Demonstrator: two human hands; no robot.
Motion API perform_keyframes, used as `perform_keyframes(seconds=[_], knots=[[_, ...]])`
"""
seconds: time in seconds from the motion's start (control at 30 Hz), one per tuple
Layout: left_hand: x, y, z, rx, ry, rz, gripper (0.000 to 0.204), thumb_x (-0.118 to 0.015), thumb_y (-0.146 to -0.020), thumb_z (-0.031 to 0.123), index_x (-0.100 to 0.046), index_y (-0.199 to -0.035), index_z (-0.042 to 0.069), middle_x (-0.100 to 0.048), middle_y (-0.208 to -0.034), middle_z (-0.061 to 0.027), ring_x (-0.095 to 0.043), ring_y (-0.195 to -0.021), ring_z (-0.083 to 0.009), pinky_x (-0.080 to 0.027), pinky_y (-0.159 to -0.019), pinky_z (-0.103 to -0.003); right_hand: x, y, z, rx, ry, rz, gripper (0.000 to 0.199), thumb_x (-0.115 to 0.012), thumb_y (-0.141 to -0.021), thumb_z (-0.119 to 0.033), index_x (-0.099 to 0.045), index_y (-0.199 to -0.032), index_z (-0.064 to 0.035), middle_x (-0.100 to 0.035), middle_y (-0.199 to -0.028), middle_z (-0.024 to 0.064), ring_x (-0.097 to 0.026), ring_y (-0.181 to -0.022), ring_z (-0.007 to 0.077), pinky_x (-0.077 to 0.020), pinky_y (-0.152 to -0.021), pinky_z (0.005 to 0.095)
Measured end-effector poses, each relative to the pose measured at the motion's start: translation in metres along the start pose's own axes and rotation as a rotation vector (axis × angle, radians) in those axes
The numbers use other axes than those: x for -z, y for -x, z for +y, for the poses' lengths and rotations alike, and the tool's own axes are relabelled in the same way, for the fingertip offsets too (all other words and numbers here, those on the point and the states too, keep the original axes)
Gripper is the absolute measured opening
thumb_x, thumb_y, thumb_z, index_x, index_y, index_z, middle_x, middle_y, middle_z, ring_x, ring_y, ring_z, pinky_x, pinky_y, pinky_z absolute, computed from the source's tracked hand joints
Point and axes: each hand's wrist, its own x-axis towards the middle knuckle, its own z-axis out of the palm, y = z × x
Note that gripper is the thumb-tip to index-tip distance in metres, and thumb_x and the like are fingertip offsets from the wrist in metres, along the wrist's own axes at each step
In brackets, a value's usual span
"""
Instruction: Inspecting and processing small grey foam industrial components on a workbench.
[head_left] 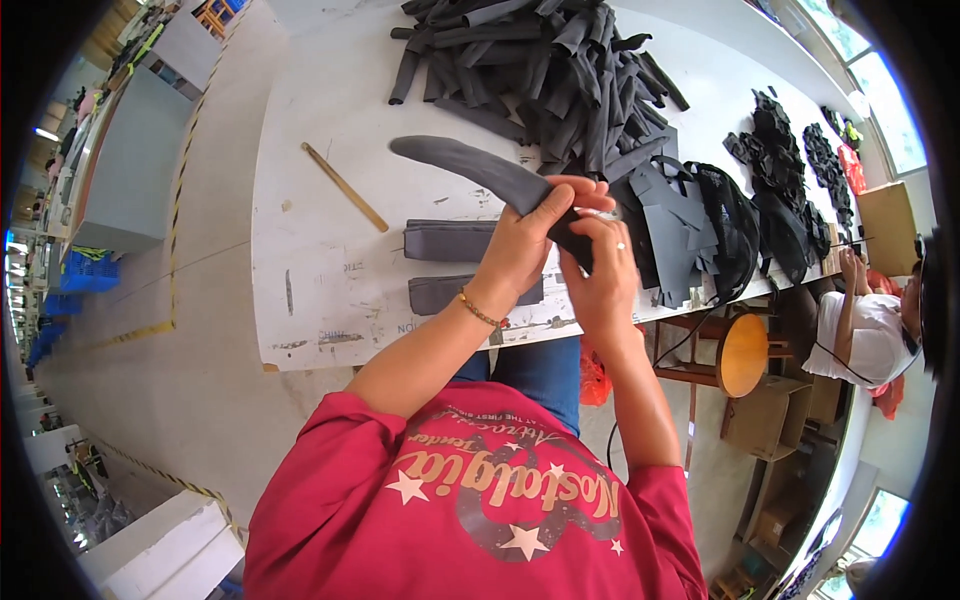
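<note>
A dark grey curved strip of fabric (462, 160), seemingly folded into a tube, is held above the white table. My left hand (530, 232) grips its middle, with the thumb on top and the fingers passing behind it. At the strip's lower end, my right hand (606, 255) pinches the material; its fingertips are partly hidden. Beneath and beside my left forearm lie two flat stacks of grey strips, the upper stack (446, 241) and the lower stack (436, 294). A large heap of similar grey pieces (540, 75) covers the table's far side.
A thin wooden stick (345, 187) lies on the white table (310, 255). To the right are flat grey cut pieces (672, 225), a black mesh bag (728, 225) and black scraps (775, 150). A round wooden stool (745, 356) stands by the table, near a seated co-worker (850, 335).
</note>
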Motion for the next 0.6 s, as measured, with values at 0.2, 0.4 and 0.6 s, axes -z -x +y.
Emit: perform_keyframes(seconds=[0.2,0.4,0.6], knots=[[0.006,0.005,0.027,-0.013,-0.014,0.140,0.028,-0.054,-0.099,0.024,-0.062,-0.111,0.000,-0.067,-0.114,-0.0178,-0.063,-0.109,-0.0238,-0.047,-0.096,-0.036,0.016,0.006,-0.005,-0.064,0.044,-0.114,0.032,-0.074,-0.073,0.000,-0.055,-0.098,-0.0039,-0.058,-0.100,0.0150,-0.059,-0.090,0.0370,-0.0496,-0.076,0.0445],[-0.005,0.008,0.000,0.065,0.212,0.069,0.029,-0.057,-0.097,0.025,-0.063,-0.110,-0.001,-0.065,-0.118,-0.0176,-0.061,-0.113,-0.0264,-0.046,-0.100,-0.038,-0.003,-0.009,-0.007,0.056,-0.046,-0.069,0.025,-0.072,-0.077,0.004,-0.057,-0.095,-0.0025,-0.060,-0.095,0.0129,-0.061,-0.082,0.0301,-0.0510,-0.070,0.0360],[0.001,0.003,0.012,0.072,0.177,0.078,0.035,-0.057,-0.098,0.028,-0.062,-0.115,-0.002,-0.066,-0.116,-0.0166,-0.062,-0.111,-0.0250,-0.048,-0.096,-0.037,0.019,-0.007,-0.002,0.044,0.038,-0.251,0.025,-0.070,-0.080,0.003,-0.055,-0.100,-0.0008,-0.058,-0.100,0.0155,-0.062,-0.080,0.0300,-0.0506,-0.068,0.0386]])
